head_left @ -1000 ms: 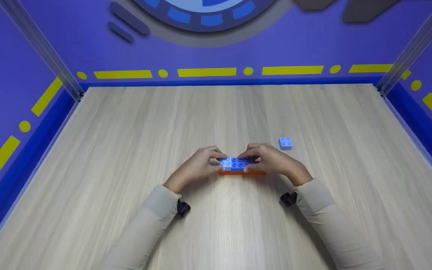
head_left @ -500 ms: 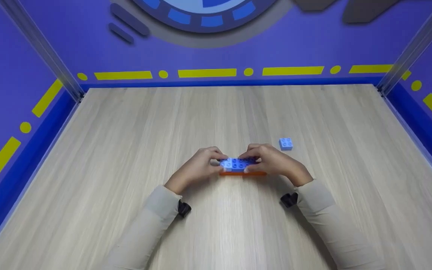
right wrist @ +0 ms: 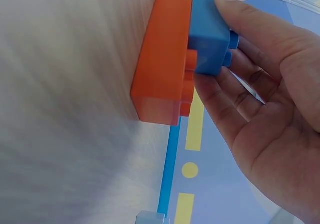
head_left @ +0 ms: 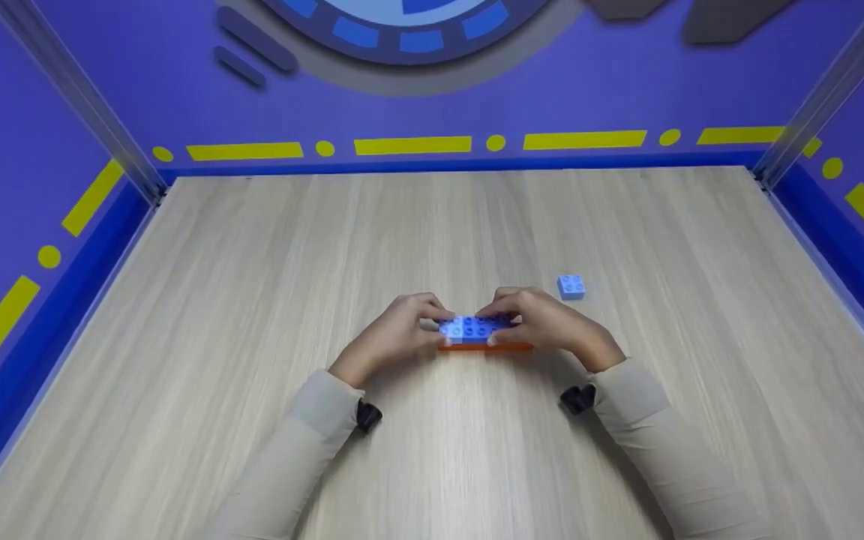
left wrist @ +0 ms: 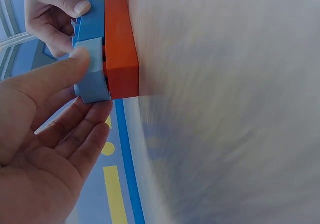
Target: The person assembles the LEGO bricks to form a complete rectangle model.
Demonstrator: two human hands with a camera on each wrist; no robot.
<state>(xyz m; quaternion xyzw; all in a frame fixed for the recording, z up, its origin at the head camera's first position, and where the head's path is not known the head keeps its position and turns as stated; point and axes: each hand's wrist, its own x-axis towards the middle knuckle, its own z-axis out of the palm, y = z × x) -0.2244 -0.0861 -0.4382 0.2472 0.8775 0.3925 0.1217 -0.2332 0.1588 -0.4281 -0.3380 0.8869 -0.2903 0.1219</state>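
Observation:
My left hand (head_left: 406, 330) pinches a light blue toy brick (left wrist: 92, 81) between thumb and fingers. Beside it, my right hand (head_left: 548, 319) grips a longer blue toy brick (right wrist: 210, 28) by its sides. Both blue bricks sit side by side above a row of orange bricks (left wrist: 121, 48) on the table; a seam in that row shows in the right wrist view. Under the light blue brick a narrow gap with orange studs is visible in the left wrist view. A few orange studs (right wrist: 188, 86) stick out bare at the right end.
A loose light blue square brick (head_left: 571, 287) lies on the wooden table (head_left: 289, 247), just beyond the right hand. Purple-blue panels (head_left: 432, 112) with yellow dashes rise along the back and both sides. Each wrist wears a small black device (head_left: 368, 415).
Hardly anything differs: both hands keep their hold on the bricks in the same spot. The head view shifts only slightly.

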